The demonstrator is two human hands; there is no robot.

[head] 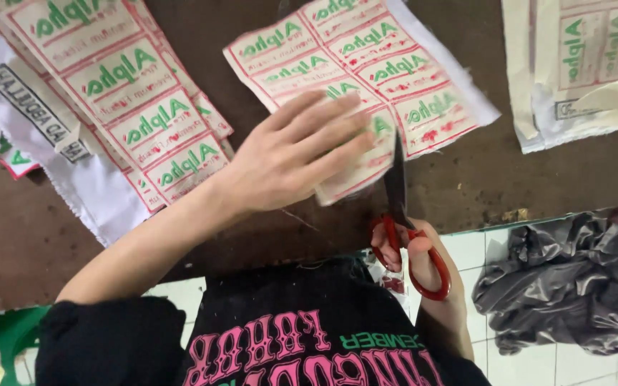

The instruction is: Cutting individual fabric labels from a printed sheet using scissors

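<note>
Two hands work one printed label sheet (366,78) lying mid-table (523,179). Left hand (291,154) presses it flat, fingers spread, gripping nothing. Right hand (423,268) has its grip closed through red-handled scissors (403,221), blades nearly shut at the sheet's near edge. Risk: left fingertips lie just beside the blades; a slipping sheet skews the cut.

label sheet (366,64) partly under left hand (287,157) — scissor tips (397,154) blurred

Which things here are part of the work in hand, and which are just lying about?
In use:
- left hand, flat on the label sheet
- right hand, holding red-handled scissors at that sheet's edge

Lying about:
- label strips, far left
- another sheet, far right
- dark crumpled bag, on the floor
</note>
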